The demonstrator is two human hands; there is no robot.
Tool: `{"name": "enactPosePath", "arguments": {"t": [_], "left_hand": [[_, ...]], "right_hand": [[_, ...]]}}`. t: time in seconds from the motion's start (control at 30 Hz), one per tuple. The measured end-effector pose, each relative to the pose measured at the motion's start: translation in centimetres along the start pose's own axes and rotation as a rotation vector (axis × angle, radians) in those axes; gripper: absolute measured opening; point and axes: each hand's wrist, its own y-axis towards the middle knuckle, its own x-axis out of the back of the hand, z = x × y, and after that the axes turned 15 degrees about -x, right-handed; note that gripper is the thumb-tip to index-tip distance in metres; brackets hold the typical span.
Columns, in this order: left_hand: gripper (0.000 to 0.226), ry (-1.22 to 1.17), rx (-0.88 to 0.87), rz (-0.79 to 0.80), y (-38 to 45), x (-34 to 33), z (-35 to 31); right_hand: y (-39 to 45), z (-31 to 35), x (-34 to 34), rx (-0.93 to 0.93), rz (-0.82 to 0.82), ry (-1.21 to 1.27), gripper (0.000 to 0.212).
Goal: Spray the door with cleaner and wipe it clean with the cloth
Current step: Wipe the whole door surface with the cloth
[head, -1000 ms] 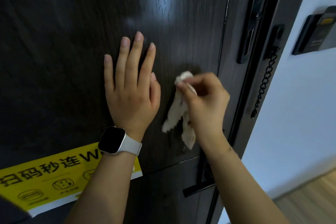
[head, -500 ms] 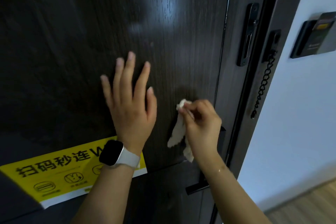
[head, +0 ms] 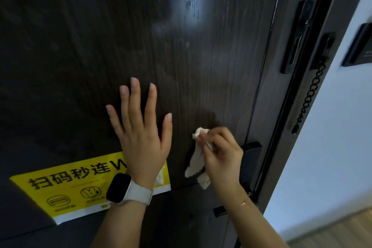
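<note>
Two hands at the door point(head: 80, 46) — right hand point(head: 223, 159) pinching cloth point(head: 196, 162).

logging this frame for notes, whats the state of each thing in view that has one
door: shut against its frame, glare patch on the upper panel
cloth: bunched, hanging from the grip
right hand: pinches the cloth at the door
left hand: flat, fingers spread, on the door
security chain: hanging loose
yellow sticker: stuck on the door

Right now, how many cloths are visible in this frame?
1 for certain: the cloth pinched in the right hand against the door. A pale shape at the top-left corner may be another; too cut off to tell.
</note>
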Motion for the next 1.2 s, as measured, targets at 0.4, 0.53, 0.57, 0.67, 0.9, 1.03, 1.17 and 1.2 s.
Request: {"name": "enactPosePath", "arguments": {"t": [0.4, 0.53, 0.57, 0.67, 0.9, 1.03, 1.17, 1.2], "left_hand": [[0.070, -0.061, -0.024, 0.077, 0.0, 1.1, 0.4], [0.068, -0.073, -0.027, 0.074, 0.2, 1.3, 0.5], [0.067, -0.083, -0.023, 0.071, 0.2, 1.3, 0.5], [0.067, -0.128, -0.006, 0.048, 0.1, 1.4, 0.4], [0.072, -0.156, -0.007, 0.042, 0.2, 1.3, 0.8], [0.070, -0.152, -0.011, 0.040, 0.1, 1.4, 0.9], [0.070, -0.149, -0.003, 0.050, 0.2, 1.4, 0.8], [0.070, -0.146, 0.001, 0.047, 0.2, 1.5, 0.8]], "right_hand": [[4.6, 5.4, 0.2, 0.148, -0.044, -0.042, 0.008], [4.7, 4.7, 0.4, 0.189, -0.014, -0.160, 0.015], [5.8, 5.5, 0.7, 0.221, -0.015, -0.196, 0.019], [9.9, 9.1, 1.5, 0.315, -0.059, -0.217, 0.023], [12.2, 11.5, 0.9, 0.424, -0.079, -0.193, 0.006], [7.3, 6.4, 0.6, 0.520, 0.070, -0.345, 0.016], [3.6, 2.1, 1.1, 0.452, 0.124, -0.389, 0.018], [3.0, 1.3, 1.4, 0.431, 0.126, -0.405, 0.021]]}}
